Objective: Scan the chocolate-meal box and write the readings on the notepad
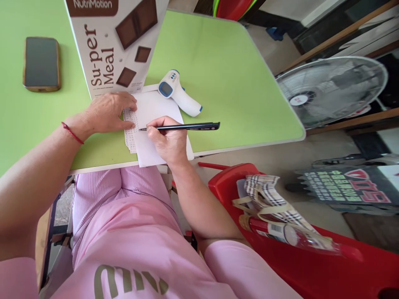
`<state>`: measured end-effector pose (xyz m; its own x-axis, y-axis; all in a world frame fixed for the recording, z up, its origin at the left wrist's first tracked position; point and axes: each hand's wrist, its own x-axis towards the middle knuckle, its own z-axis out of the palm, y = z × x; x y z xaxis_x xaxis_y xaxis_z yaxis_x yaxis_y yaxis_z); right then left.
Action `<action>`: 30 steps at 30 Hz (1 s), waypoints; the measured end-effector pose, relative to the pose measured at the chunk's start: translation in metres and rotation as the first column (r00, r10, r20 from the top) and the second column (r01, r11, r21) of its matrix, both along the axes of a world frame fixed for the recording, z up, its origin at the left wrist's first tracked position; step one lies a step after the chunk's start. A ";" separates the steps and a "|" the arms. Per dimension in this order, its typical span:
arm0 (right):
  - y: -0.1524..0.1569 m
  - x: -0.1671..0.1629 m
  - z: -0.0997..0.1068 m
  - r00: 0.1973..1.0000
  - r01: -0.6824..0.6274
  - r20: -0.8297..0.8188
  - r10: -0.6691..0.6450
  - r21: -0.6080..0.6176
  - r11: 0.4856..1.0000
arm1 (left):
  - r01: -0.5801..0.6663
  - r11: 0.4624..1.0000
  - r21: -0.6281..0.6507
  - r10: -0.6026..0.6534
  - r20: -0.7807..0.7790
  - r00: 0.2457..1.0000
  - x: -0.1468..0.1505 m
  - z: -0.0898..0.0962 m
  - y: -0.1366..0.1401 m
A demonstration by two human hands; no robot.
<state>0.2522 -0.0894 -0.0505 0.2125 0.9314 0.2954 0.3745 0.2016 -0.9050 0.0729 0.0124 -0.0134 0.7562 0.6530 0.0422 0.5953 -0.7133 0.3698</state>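
Observation:
A black pen (193, 126) is pinched in my right hand (170, 139), its tip at the left side of a white sheet of paper (152, 110). My left hand (109, 110) rests with fingers apart on a narrow slip covered in small writing (131, 139), at the paper's left edge. Just above the paper lies a white and blue infrared thermometer (179, 93). Behind my left hand stands a "Su-per Meal" box (109, 50) with chocolate pieces printed on it. Whether fresh writing is under the pen tip is too small to tell.
The green table (224, 79) carries a dark phone in a brown case (41, 64) at the left. A white fan (330, 91) stands beyond its right end. On a red chair (280, 274) at the right are a checked bag (271, 195) and a bottle (289, 234).

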 end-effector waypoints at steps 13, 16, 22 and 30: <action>0.000 0.000 0.000 1.000 -0.008 0.001 0.008 0.012 1.000 | -0.012 1.000 0.006 0.013 -0.019 1.000 0.001 0.001 -0.001; 0.000 -0.002 0.001 0.999 -0.013 -0.037 0.013 -0.015 1.000 | -0.030 0.999 0.013 0.031 -0.034 0.999 0.001 0.002 -0.004; -0.001 -0.004 0.004 0.995 -0.014 -0.094 0.010 -0.046 0.999 | -0.033 0.999 0.022 0.035 -0.075 0.997 0.000 0.006 -0.007; 0.000 -0.004 0.004 0.993 0.000 -0.120 -0.006 -0.053 0.999 | -0.045 0.999 -0.001 0.045 -0.103 0.994 0.000 0.009 -0.008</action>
<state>0.2478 -0.0898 -0.0469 0.2459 0.9444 0.2182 0.2634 0.1515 -0.9527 0.0732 0.0045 -0.0046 0.7261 0.6866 -0.0364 0.6620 -0.6838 0.3068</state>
